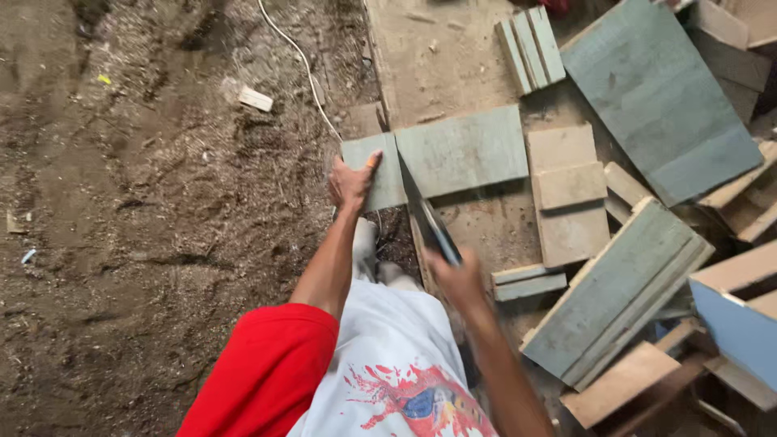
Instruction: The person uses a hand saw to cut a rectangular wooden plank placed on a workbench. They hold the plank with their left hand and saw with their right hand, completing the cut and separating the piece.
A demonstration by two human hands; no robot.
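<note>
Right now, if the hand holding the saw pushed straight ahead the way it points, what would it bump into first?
Probably the grey-green board. The right hand points up along the saw, whose blade already meets that board beside the left hand. Depth is hard to judge.
</note>
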